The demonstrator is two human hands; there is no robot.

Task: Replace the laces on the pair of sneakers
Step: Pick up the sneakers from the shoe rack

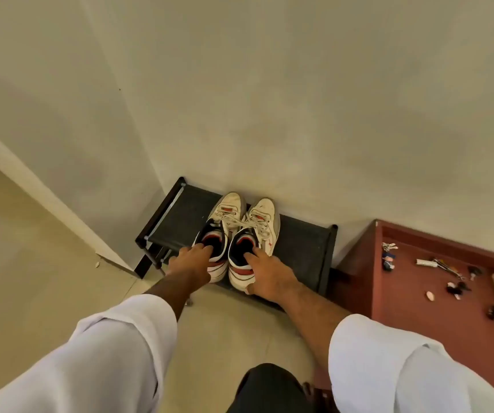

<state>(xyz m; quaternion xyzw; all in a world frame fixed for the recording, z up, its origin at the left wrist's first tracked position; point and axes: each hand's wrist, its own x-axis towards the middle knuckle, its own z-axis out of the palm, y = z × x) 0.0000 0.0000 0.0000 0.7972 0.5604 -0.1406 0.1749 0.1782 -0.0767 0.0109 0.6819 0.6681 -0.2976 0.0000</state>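
Here the left hand (190, 262) grips the left sneaker (220, 231) by its collar, the right hand (269, 274) likewise the right sneaker (254, 242), apparently; keys (388, 247) at three o'clock.

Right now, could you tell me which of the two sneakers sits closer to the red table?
The right sneaker, the one the right hand grips at the heel opening. The left sneaker, held by the left hand, sits toward the rack's open end.

Wore loose white sleeves (114, 347), pushed up short of the wrists and creased at the elbows. Left both forearms bare below the cuffs, with no watch-like band or ring discernible. Showed a dark trouser leg (266, 389) low in view between the arms.
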